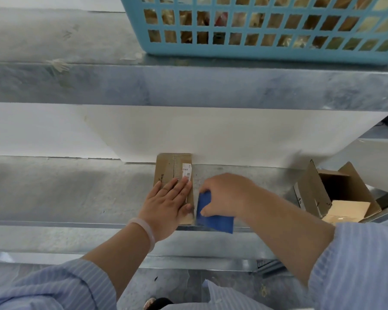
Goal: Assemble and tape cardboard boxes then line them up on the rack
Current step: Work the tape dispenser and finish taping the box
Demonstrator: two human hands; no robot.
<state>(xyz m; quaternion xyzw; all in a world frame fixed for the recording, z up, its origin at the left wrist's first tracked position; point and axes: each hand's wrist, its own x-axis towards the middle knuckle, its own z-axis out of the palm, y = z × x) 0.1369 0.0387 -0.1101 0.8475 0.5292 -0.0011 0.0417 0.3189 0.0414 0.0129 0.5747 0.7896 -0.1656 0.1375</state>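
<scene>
Left hand (166,204) presses box (166,166) (by shelf (76,193) edge); right hand (224,193) grips scraper (215,221).

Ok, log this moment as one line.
left hand: flat on small box | right hand: grips blue tool beside it | surface: rack shelf

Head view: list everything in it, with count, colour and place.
small box: one, brown with a white label, middle shelf, centre
blue tool: one, blue, right of the small box
open box: one, brown, flaps up, far right
basket: one, light blue, upper shelf, contents unclear
rack: one, grey metal, two shelves in view
bracelet: one, pale, left wrist
sleeves: two, light blue striped, bottom corners
left hand: one, flat on the small box
right hand: one, grips the blue tool
</scene>
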